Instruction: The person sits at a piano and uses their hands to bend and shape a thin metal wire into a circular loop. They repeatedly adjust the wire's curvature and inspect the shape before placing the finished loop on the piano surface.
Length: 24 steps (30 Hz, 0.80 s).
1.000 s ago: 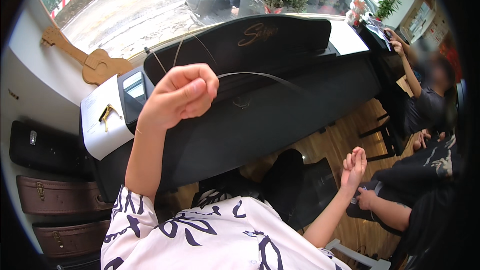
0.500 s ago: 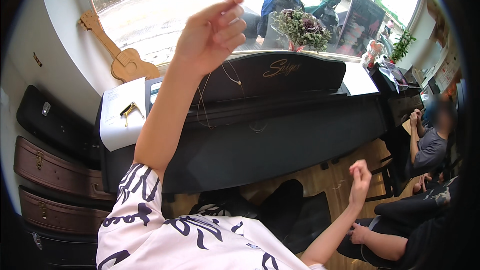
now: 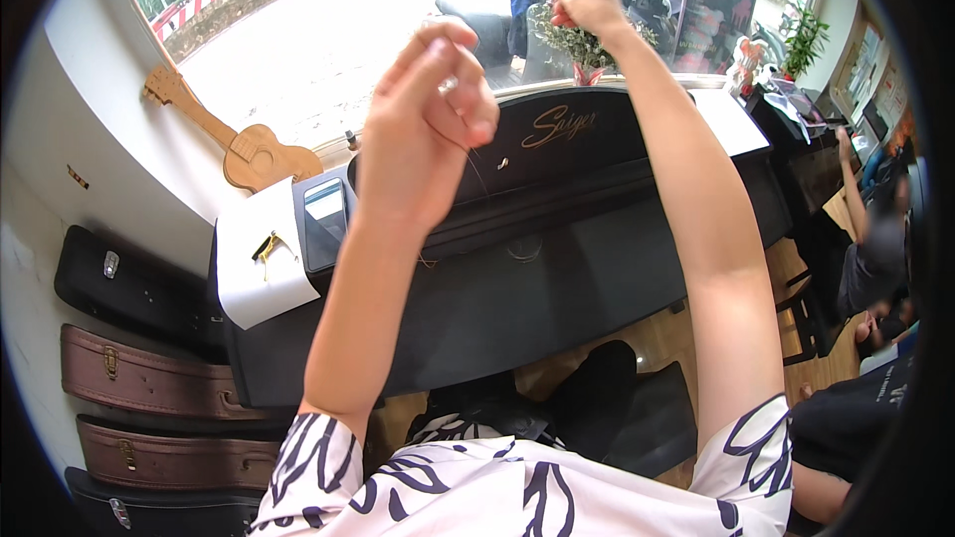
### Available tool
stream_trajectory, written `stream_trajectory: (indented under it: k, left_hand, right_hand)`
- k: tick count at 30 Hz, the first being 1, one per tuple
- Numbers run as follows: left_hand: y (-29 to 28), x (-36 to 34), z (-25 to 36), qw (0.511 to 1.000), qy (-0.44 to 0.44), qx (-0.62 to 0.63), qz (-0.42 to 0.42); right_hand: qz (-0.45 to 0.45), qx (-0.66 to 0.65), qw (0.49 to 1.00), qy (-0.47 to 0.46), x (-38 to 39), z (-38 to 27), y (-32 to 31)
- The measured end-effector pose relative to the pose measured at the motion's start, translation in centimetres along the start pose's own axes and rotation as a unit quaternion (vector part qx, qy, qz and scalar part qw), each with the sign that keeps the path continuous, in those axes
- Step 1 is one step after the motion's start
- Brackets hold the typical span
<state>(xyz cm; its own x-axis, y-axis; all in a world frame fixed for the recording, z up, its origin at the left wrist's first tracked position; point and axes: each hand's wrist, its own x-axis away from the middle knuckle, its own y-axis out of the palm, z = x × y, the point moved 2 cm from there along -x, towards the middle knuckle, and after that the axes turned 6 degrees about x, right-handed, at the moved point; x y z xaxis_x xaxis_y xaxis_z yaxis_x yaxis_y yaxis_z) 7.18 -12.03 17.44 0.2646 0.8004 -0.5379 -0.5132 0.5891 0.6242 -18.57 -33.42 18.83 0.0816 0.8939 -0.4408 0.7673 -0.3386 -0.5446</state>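
My left hand (image 3: 428, 129) is raised over the left part of a black piano (image 3: 597, 209), its fingers curled together. A thin thread (image 3: 481, 167) runs down from those fingers; a small pale bit (image 3: 502, 164) hangs beside it in front of the piano's upright panel. My right hand (image 3: 589, 8) is lifted high and farther right, before a bouquet in a vase (image 3: 587, 72). Its fingers are bent and pinched, and whatever they hold is too small to make out. The two hands are apart.
On the piano's left end lie a white sheet (image 3: 264, 293), a yellow-and-black capo (image 3: 267, 247) and a dark phone or tablet (image 3: 323, 224). A small wooden ukulele (image 3: 261, 157) leans by the window. Instrument cases (image 3: 149, 368) line the left side. Other people sit at the right.
My right hand has risen from low at the right up to the bouquet. My left hand stays raised, its fingers still curled. The view has shifted slightly.
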Motion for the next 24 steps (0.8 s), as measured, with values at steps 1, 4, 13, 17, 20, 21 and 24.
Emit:
stream_trajectory:
  k: [1,4,13,17,20,21,24]
  left_hand:
    - [-0.7,0.2,-1.4,0.999,-0.017,-0.01,0.03]
    - [-2.9,0.9,-5.4,0.995,-0.061,-0.007,0.073]
    - [-4.8,0.6,-14.2,0.986,-0.098,-0.123,0.057]
    - [-5.7,0.6,-15.9,0.98,-0.108,-0.164,0.04]
    - [-5.3,0.7,-16.9,0.97,-0.137,-0.2,0.028]
    - [-5.5,0.8,-17.2,0.967,-0.141,-0.214,0.004]
    - [-6.1,2.2,-18.0,0.944,-0.183,-0.271,-0.029]
  right_hand:
    - [-0.03,0.019,0.999,0.027,-0.7,0.7,1.8]
    - [-0.116,0.023,0.989,0.091,-1.3,3.2,5.8]
    - [-0.036,0.087,0.995,-0.032,3.9,4.9,0.8]
    - [-0.108,-0.049,0.993,-0.015,11.8,2.3,-1.2]
    - [-0.153,-0.013,0.988,-0.022,17.4,1.6,-1.7]
    - [-0.155,-0.007,0.987,-0.04,18.4,2.2,-1.6]
    - [-0.122,-0.024,0.992,-0.021,20.6,3.0,-0.9]
